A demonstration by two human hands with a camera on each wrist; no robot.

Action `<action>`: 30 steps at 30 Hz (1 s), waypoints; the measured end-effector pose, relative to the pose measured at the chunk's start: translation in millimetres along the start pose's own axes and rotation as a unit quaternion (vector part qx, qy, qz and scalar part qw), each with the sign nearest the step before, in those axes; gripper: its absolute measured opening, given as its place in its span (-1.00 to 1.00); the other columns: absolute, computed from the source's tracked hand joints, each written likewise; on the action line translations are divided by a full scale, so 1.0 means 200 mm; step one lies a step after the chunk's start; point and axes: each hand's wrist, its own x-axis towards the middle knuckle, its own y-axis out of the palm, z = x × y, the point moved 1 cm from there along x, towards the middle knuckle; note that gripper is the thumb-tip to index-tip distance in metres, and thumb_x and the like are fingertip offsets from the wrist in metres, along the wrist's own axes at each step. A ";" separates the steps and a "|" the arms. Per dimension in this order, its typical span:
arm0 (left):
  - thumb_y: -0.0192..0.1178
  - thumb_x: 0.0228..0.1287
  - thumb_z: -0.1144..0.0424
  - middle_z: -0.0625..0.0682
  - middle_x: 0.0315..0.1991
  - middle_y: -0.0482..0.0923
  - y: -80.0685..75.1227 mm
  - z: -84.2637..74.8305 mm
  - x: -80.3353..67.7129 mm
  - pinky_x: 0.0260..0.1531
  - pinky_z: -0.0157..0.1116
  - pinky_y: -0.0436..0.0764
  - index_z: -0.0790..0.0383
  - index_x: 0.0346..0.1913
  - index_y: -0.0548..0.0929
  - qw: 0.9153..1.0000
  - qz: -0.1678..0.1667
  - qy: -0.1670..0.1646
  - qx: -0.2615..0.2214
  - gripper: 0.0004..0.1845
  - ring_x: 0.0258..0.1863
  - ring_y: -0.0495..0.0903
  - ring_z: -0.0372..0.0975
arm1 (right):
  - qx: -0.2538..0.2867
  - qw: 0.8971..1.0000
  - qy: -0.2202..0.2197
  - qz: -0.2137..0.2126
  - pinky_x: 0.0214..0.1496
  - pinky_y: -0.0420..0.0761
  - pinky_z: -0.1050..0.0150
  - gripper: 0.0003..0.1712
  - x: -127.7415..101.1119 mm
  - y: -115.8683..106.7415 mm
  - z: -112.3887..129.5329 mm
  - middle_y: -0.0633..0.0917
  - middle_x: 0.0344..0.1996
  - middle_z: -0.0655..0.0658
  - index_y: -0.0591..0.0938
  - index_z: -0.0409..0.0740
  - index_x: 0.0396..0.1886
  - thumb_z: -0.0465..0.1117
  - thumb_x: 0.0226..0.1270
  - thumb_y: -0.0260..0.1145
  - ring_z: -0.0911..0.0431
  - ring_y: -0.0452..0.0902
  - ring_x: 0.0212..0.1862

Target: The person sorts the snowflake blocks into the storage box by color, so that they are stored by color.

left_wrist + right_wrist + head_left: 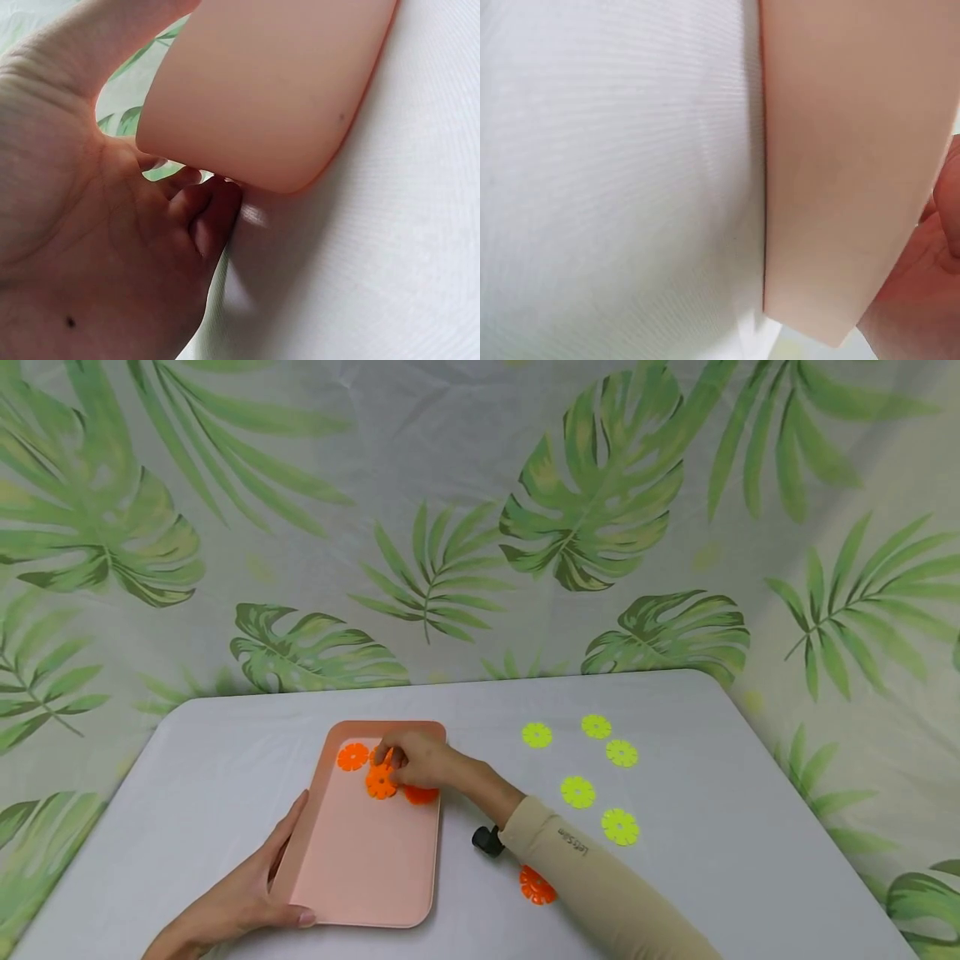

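Bare left grip [225,902], right grip [420,760], beige sleeve [600,877] with small dark lettering, black wrist device [487,840]

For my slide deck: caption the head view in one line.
Right hand places orange discs on a pink tray steadied by the left hand; yellow-green discs lie nearby.

Tray [360,860] lying on the desk [750,860] toward nine o'clock, three flower discs [352,757] in its far end, five more discs [577,792] spread on the desk at three o'clock of it, one disc [536,887] at five o'clock, just beside a small knob [486,840].
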 end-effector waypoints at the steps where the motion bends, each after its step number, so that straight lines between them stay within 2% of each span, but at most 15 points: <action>1: 0.55 0.04 0.35 0.33 0.70 -0.32 0.00 0.00 0.00 0.19 -0.70 0.23 -0.22 0.70 -0.35 1.000 0.001 0.000 -0.002 0.43 0.37 0.11 -0.81 | -0.007 1.000 0.001 0.000 -0.22 0.53 0.48 -0.74 0.00 0.00 0.00 0.72 -0.26 -0.07 0.73 -0.12 -0.01 -0.40 0.34 0.40 0.24 0.49 -0.27; 8: 0.55 0.03 0.35 0.33 0.70 -0.33 0.01 0.01 0.01 0.19 -0.69 0.24 -0.21 0.71 -0.36 1.000 0.003 -0.002 -0.007 0.44 0.37 0.11 -0.81 | -0.064 0.998 0.005 -0.003 -0.22 0.50 0.48 -0.76 0.01 0.02 -0.01 0.71 -0.32 0.00 0.77 -0.05 -0.01 -0.32 0.36 0.44 0.24 0.49 -0.29; 14: 0.55 0.03 0.36 0.34 0.70 -0.30 0.00 0.01 0.02 0.20 -0.69 0.23 -0.21 0.71 -0.34 1.000 0.001 0.007 -0.006 0.43 0.37 0.16 -0.74 | -0.057 0.998 0.005 -0.009 -0.14 0.54 0.51 -0.77 0.00 0.01 0.00 0.76 -0.24 0.00 0.78 -0.08 -0.03 -0.34 0.35 0.44 0.26 0.53 -0.23; 18: 0.55 0.04 0.33 0.29 0.71 -0.32 0.00 0.01 0.02 0.18 -0.67 0.26 -0.25 0.70 -0.32 1.000 0.000 -0.002 -0.002 0.41 0.36 0.16 -0.73 | -0.048 0.999 0.001 -0.012 -0.14 0.55 0.52 -0.79 0.01 0.00 -0.01 0.78 -0.23 -0.02 0.78 -0.12 -0.05 -0.34 0.35 0.42 0.27 0.55 -0.23; 20: 0.55 0.04 0.32 0.29 0.71 -0.32 0.00 0.01 0.02 0.18 -0.66 0.27 -0.26 0.70 -0.31 1.000 -0.001 -0.005 0.001 0.41 0.35 0.16 -0.73 | -0.034 0.999 -0.005 -0.012 -0.13 0.55 0.52 -0.79 0.01 0.00 -0.02 0.77 -0.23 -0.03 0.77 -0.13 -0.04 -0.35 0.36 0.41 0.27 0.55 -0.22; 27: 0.57 0.00 0.35 0.34 0.69 -0.28 0.00 0.02 0.01 0.20 -0.72 0.19 -0.21 0.71 -0.33 1.000 -0.004 0.009 -0.002 0.45 0.38 0.15 -0.75 | 0.068 0.997 -0.016 -0.014 -0.05 0.60 0.45 -0.74 -0.02 -0.04 -0.03 0.76 -0.13 -0.14 0.73 -0.24 0.03 -0.41 0.37 0.38 0.20 0.58 -0.16; 30: 0.57 0.00 0.35 0.34 0.70 -0.27 0.00 0.02 0.01 0.19 -0.72 0.18 -0.24 0.70 -0.33 1.000 -0.005 0.000 -0.004 0.45 0.37 0.13 -0.77 | 0.074 0.997 -0.021 -0.024 -0.03 0.59 0.44 -0.74 -0.04 -0.05 -0.04 0.76 -0.08 -0.17 0.71 -0.24 0.03 -0.41 0.37 0.38 0.18 0.58 -0.14</action>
